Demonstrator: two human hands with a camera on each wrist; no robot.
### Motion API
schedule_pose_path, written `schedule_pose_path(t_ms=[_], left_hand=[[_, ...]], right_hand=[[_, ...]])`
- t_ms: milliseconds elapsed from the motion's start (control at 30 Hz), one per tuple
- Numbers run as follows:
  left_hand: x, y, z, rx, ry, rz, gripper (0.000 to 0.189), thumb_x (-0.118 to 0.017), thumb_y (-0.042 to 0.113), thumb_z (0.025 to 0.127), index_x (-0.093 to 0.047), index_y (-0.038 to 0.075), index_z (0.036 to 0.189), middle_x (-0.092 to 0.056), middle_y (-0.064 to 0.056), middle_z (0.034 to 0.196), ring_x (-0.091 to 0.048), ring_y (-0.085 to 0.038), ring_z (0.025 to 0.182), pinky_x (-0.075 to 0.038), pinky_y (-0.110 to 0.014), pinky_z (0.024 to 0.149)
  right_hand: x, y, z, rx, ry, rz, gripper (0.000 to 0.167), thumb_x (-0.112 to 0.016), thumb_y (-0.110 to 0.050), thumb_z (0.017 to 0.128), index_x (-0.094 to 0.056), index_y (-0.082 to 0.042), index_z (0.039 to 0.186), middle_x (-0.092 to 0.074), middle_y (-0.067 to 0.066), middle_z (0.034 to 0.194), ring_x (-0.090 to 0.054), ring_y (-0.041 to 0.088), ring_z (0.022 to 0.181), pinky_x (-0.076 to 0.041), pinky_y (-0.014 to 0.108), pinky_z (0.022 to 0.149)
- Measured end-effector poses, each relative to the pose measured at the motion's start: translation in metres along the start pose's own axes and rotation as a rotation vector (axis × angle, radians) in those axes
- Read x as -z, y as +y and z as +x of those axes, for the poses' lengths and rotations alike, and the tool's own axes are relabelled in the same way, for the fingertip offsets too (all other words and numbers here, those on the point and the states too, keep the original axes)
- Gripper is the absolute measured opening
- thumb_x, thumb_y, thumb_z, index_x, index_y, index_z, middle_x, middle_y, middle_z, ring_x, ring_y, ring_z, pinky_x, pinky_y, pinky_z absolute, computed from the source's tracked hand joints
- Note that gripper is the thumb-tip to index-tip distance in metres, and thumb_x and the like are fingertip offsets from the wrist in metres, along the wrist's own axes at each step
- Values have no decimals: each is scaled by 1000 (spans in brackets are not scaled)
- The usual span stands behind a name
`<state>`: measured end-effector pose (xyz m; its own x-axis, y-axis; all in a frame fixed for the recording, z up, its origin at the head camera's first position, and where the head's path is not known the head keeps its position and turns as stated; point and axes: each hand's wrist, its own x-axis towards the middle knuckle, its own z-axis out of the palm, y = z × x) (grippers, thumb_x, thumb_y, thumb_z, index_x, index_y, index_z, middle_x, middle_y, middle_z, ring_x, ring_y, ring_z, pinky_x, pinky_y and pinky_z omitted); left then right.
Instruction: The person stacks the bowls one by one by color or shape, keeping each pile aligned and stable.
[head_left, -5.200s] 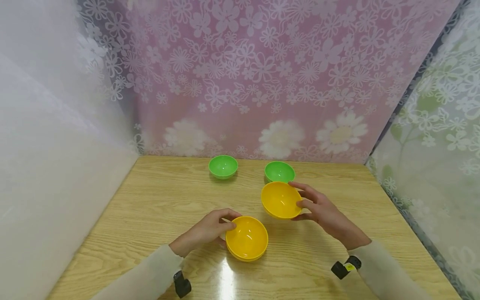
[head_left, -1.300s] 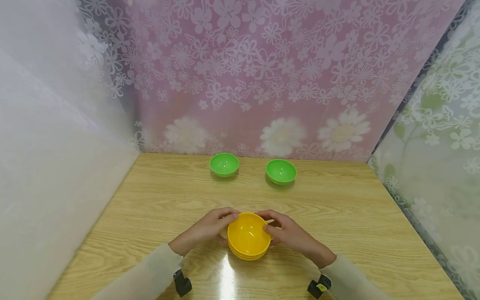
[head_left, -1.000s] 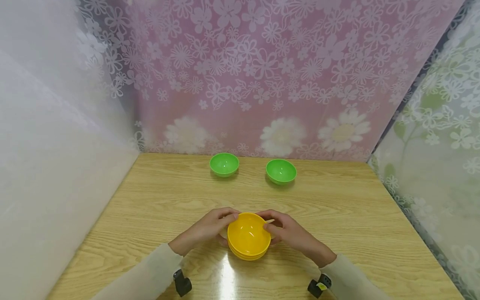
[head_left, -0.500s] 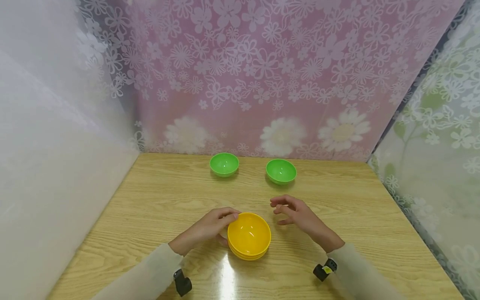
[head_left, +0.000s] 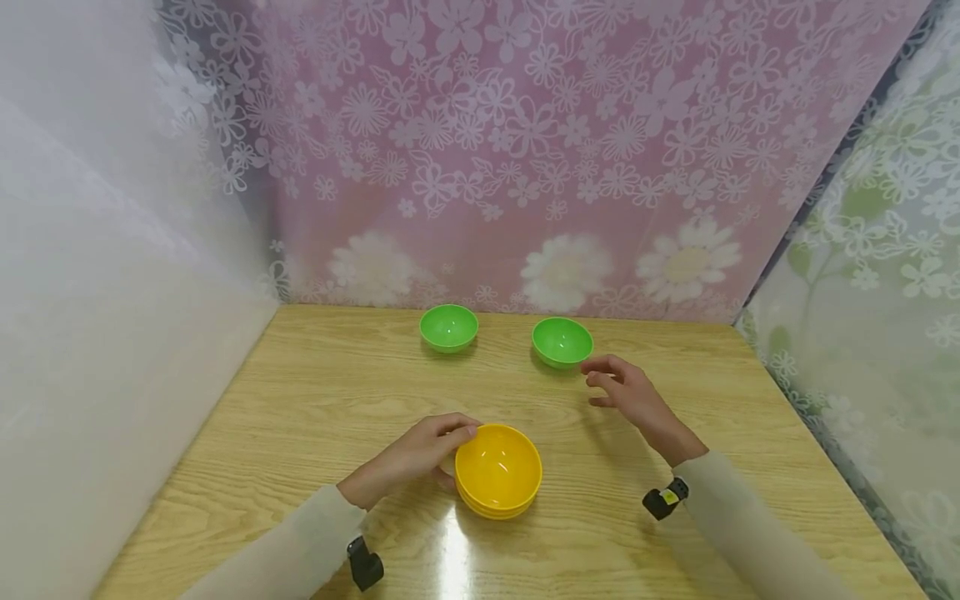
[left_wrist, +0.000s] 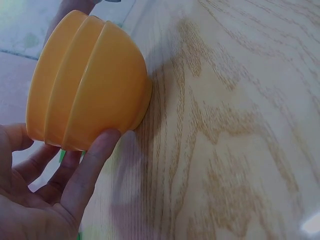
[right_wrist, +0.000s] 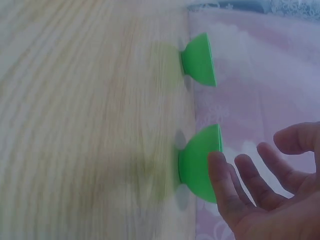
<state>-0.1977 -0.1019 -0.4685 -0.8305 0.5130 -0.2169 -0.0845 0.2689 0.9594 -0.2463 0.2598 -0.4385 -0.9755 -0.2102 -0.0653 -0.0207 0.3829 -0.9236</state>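
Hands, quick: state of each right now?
Left hand: holding the stack of three yellow bowls.
Right hand: open, holding nothing, near the right green bowl.

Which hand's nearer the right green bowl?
Right. The right hand is just off the right green bowl, at its near right side; contact unclear. The left hand is farther, gripping the yellow bowl stack closer to the person.

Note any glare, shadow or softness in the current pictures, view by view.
Head: a bright glare streak on the table below the yellow bowls; left wrist: a dim shadow on the table beside those bowls, a bright spot at lower right; right wrist: pale, hazy, table grain soft.
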Motion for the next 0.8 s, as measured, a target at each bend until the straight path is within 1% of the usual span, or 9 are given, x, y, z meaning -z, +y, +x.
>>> schedule_pose_path(t_ms=[200,367,433,600,800], left_hand=[[0,0,0,1,-2,-4,45,-53,40,116,-66,8,146,-68,-12,142,-68,-22,119,-72,-44,77],[0,0,1,6,-3,-8,46,-54,41,116,-66,9,146,-68,-11,141,-68,-22,119,-72,-44,77],[0,0,1,8,-3,-7,46,-53,41,116,-66,9,146,-68,-11,141,-69,-22,119,-72,-44,77],[1,-1,2,7,-4,-2,46,-53,41,116,-65,8,147,-68,-12,142,-69,-22,119,-72,-44,77],[0,-2,2,11,-3,1,46,-53,40,116,-65,8,147,-67,-12,143,-68,-22,119,-72,-44,77]], right_hand=[[16,2,14,-27,66,45,53,-46,-20,117,-36,3,164,-35,31,165,-43,47,149,-61,55,112],[26,6,25,-46,124,54,54,-45,-24,118,-35,0,166,-33,27,168,-40,48,150,-63,47,109],[28,7,29,-55,138,58,54,-45,-26,118,-36,-2,166,-32,26,169,-38,48,151,-63,47,110],[32,14,38,-78,136,79,57,-46,-31,118,-35,-2,167,-28,26,171,-35,49,155,-59,51,115],[33,18,47,-86,116,95,64,-49,-30,117,-26,-5,171,-24,29,173,-31,50,158,-56,57,118]])
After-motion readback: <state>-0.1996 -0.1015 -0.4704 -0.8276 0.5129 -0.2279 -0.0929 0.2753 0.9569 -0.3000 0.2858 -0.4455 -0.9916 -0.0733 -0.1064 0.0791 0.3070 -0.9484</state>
